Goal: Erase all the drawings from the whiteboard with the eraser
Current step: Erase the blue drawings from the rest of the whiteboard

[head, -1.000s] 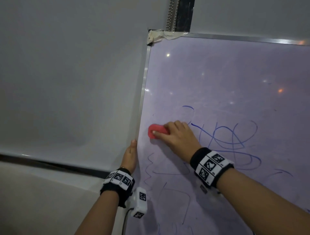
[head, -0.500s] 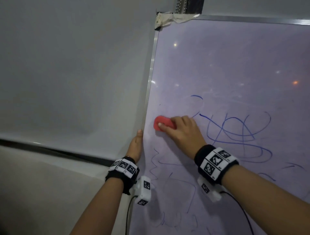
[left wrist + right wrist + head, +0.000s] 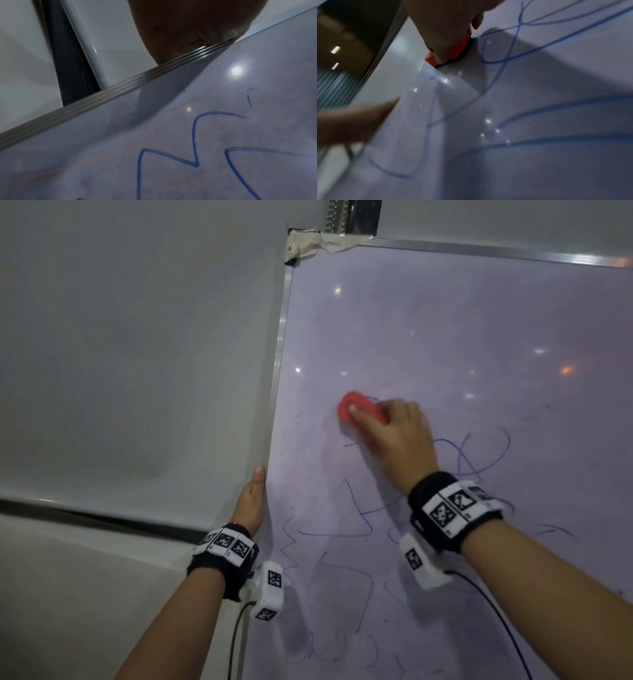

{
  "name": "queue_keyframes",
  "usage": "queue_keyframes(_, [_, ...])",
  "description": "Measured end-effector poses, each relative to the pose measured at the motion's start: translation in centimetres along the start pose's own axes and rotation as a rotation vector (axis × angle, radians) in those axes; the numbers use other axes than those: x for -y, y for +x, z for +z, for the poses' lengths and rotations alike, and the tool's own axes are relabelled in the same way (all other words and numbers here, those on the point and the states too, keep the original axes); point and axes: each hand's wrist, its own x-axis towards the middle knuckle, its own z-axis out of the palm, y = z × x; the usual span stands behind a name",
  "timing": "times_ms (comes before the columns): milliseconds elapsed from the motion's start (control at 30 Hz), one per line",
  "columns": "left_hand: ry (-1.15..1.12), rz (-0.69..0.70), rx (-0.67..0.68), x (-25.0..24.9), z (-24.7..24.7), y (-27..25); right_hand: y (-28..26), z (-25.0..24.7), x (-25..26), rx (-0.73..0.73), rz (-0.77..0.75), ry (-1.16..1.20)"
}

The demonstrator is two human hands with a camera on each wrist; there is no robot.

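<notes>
Head view: the right hand (image 3: 394, 436) presses a red eraser (image 3: 356, 410) flat against the whiteboard (image 3: 445, 320), fingers curled over its back, left of centre. The upper board reads clean; blue scribbles (image 3: 479, 460) remain to the right of the hand and below it down to the bottom of the view, so most of the job looks still ahead. The left hand (image 3: 251, 501) lies with straight fingers along the board's left frame (image 3: 279, 354), steadying it. There is open board to the right and below; the frame is near on the left.

Left wrist view: a zigzag line (image 3: 193, 142) sits uncleared just inside the frame (image 3: 102, 94).

Right wrist view: fingers (image 3: 440, 54) pinch the eraser (image 3: 458, 50), its dark pad on the board beside a blue loop (image 3: 496, 59); more lines (image 3: 539, 119) lie below.
</notes>
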Motion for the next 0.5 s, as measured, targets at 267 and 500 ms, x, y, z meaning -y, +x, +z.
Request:
queue_keyframes(267, [0.007, -0.025, -0.048, 1.0, 0.2, 0.8, 2.4, -2.3, -3.5, -0.058, 0.058, -0.041])
queue_keyframes(500, [0.014, -0.03, -0.05, 1.2, -0.2, 1.0, -0.6, -0.1, -1.3, 0.126, -0.308, -0.021])
